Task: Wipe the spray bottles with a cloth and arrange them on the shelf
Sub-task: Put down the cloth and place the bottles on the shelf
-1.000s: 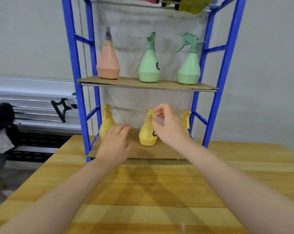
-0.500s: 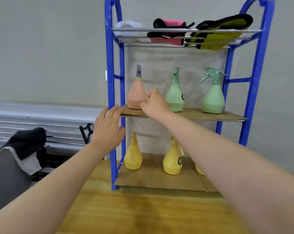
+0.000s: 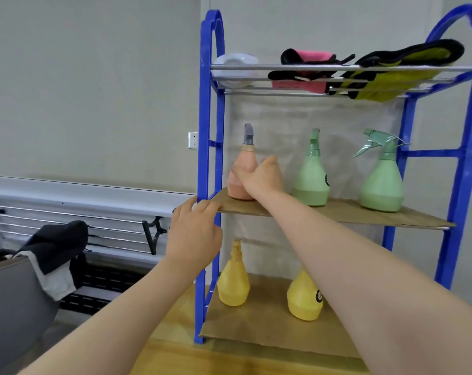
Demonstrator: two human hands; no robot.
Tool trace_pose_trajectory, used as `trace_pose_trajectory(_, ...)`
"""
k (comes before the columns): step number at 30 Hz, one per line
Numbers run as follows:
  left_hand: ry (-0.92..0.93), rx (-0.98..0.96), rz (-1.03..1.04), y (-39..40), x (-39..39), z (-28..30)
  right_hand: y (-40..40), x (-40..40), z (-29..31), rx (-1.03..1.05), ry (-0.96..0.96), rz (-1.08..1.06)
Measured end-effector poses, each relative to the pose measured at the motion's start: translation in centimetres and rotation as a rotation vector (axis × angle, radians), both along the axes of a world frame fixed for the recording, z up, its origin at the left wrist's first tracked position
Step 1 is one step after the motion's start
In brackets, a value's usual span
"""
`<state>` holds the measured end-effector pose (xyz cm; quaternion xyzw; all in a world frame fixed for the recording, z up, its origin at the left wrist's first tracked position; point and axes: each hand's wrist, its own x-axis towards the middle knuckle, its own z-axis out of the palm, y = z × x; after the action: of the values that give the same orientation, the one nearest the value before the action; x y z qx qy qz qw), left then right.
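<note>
Spray bottles fill two tiers of the blue shelf rack (image 3: 211, 239), which stands on a wooden table (image 3: 229, 361). Nearest the camera, the left hand (image 3: 192, 234) rests against the rack's front left post, at the corner of the middle tier; its fingers are loosely curved over the post and the cardboard edge, and whether they really grip it cannot be told. Just behind, on the cardboard of the bottom tier, stand two yellow bottles (image 3: 233, 280), one at the left and one partly hidden by the right forearm. Higher up, the right hand (image 3: 262, 177) is wrapped round the lower body of the peach bottle (image 3: 243, 169), which stands upright at the left end of the middle tier (image 3: 337, 212). Further right on that tier are two green bottles (image 3: 312, 180), well apart from each other, the far one with its trigger head turned to the left. On the wire top tier lie a white round object (image 3: 234, 69), a pink-and-black cloth (image 3: 305, 69) and a yellow-green-and-black cloth (image 3: 400, 74).

As for progress, neither hand holds a cloth, so no wiping is under way. The bottles already stand in rows, grouped by colour. The peach one seems about to be lifted for wiping or nudged into place; whether any have been wiped cannot be judged.
</note>
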<state>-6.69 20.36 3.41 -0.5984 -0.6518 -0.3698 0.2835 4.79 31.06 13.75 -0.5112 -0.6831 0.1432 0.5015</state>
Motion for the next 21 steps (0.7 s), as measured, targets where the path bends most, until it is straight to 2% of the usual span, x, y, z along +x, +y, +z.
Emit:
trace_pose_trajectory(4, -0.019, 0.037, -0.017, 0.1, 0.0, -0.1, 1.0, -1.0, 0.4, -0.040, 0.030, -0.019)
trace_pose_trajectory(9, 0.006, 0.040, -0.009, 0.2, -0.2, -0.2, 2.0, -0.5, 1.3, -0.134, 0.014, 0.083)
trace_pose_trajectory(14, 0.034, 0.048, 0.010, 0.3, 0.0, -0.3, 2.8, -0.5, 1.3, -0.132, 0.020, 0.167)
trace_pose_trajectory(18, 0.044, 0.042, 0.019, 0.1, -0.1, -0.2, 3.4, -1.1, 1.1, -0.082, -0.011, 0.074)
trace_pose_trajectory(21, 0.015, 0.035, 0.002, 0.1, 0.0, -0.1, 4.0, -0.8, 1.6, -0.083, -0.036, 0.086)
